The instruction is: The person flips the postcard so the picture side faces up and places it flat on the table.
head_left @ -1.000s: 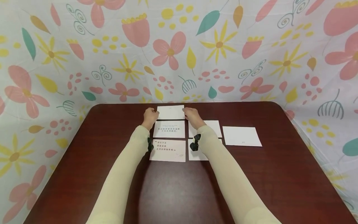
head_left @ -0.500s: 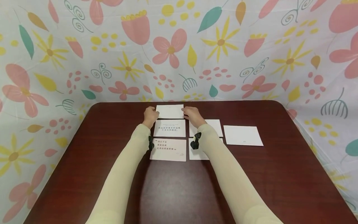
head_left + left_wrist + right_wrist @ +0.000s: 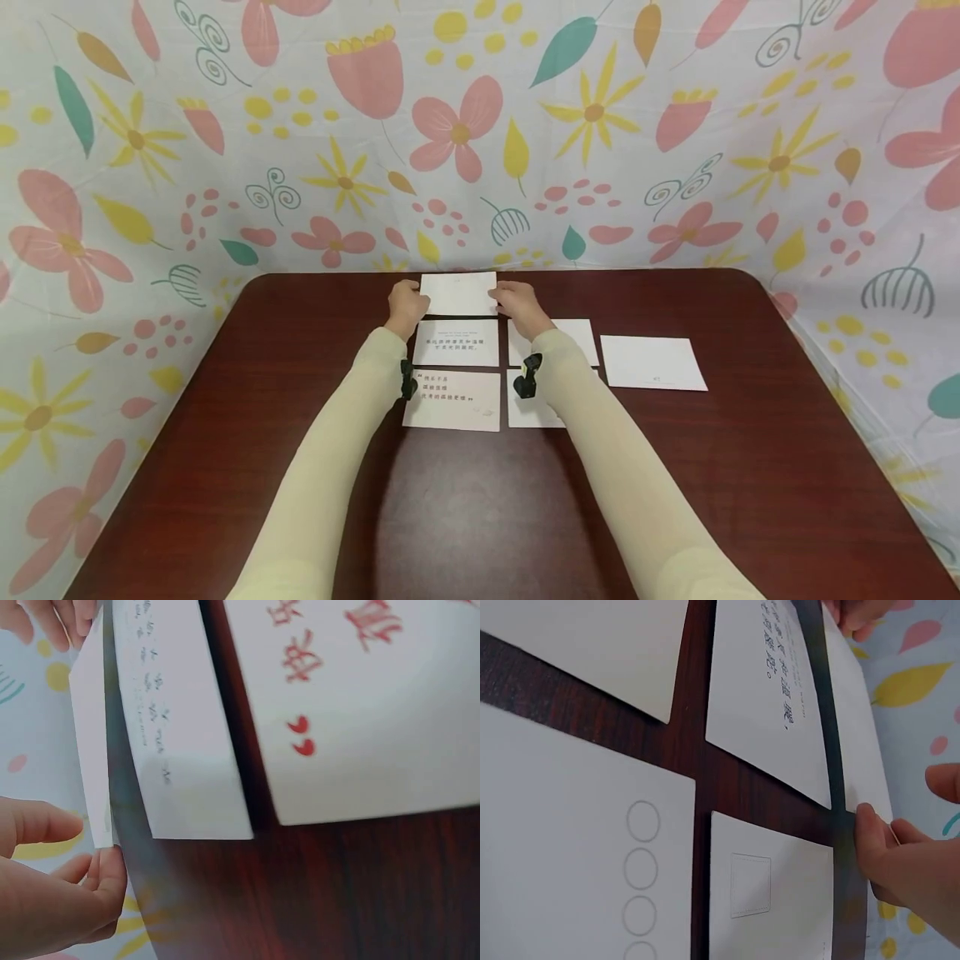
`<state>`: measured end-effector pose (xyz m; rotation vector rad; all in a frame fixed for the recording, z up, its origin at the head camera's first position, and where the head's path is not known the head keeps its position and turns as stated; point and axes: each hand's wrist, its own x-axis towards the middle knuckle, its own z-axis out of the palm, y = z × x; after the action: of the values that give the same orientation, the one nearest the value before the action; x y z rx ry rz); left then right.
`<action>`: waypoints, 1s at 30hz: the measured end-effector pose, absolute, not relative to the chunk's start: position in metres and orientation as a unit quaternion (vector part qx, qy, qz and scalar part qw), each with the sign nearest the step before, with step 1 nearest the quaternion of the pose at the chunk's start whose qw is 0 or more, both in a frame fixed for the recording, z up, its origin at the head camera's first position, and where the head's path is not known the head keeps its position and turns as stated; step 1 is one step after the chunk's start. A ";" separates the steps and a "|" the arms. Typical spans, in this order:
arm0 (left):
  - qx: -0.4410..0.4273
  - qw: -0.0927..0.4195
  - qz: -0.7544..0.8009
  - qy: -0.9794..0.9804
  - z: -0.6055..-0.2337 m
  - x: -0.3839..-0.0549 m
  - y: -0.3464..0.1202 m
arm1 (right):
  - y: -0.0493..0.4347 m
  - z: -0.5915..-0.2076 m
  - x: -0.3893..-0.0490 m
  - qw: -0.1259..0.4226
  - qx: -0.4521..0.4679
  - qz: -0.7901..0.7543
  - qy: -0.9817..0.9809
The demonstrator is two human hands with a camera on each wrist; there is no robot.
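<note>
At the table's far edge, both hands hold a white postcard (image 3: pixel 459 293) by its two short sides, tilted up. My left hand (image 3: pixel 406 307) has its fingertips at the left end; in the left wrist view the thumb of the left hand (image 3: pixel 60 892) stands apart from the card. On the other side my right hand (image 3: pixel 522 308) grips the right corner, with fingers on either face in the right wrist view. Directly nearer lies a postcard with dark printed text (image 3: pixel 456 343), then a pale one with red text (image 3: pixel 360 735).
Partly beneath the right arm lie two white postcards, one with a stamp box (image 3: pixel 772 900) and one with printed circles (image 3: pixel 577 847). Another blank-looking postcard (image 3: pixel 654 362) lies farther right. A floral cloth (image 3: pixel 457 192) hangs behind the dark wooden table (image 3: pixel 750 483).
The held postcard's far edge has risen slightly, so more of its face shows. Both hands stay at its ends; the other postcards have not moved on the table.
</note>
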<state>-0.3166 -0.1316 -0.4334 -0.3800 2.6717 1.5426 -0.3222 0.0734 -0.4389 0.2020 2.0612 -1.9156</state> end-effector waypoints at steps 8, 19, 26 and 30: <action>-0.137 0.037 0.526 0.839 -0.429 -0.318 -0.134 | 0.080 -0.440 -0.323 0.095 0.090 -0.669 0.732; -0.127 0.054 0.591 0.795 -0.424 -0.316 -0.144 | 0.088 -0.433 -0.325 0.058 0.077 -0.668 0.738; -0.114 0.054 0.635 0.762 -0.425 -0.316 -0.148 | 0.091 -0.428 -0.324 0.051 0.083 -0.672 0.734; -0.111 0.049 0.642 0.757 -0.425 -0.316 -0.147 | 0.093 -0.425 -0.323 0.047 0.086 -0.675 0.731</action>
<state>-0.3163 -0.1465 -0.4250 -0.3394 2.3060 1.9566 -0.3226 0.0930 -0.4254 0.2626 2.2312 -2.0580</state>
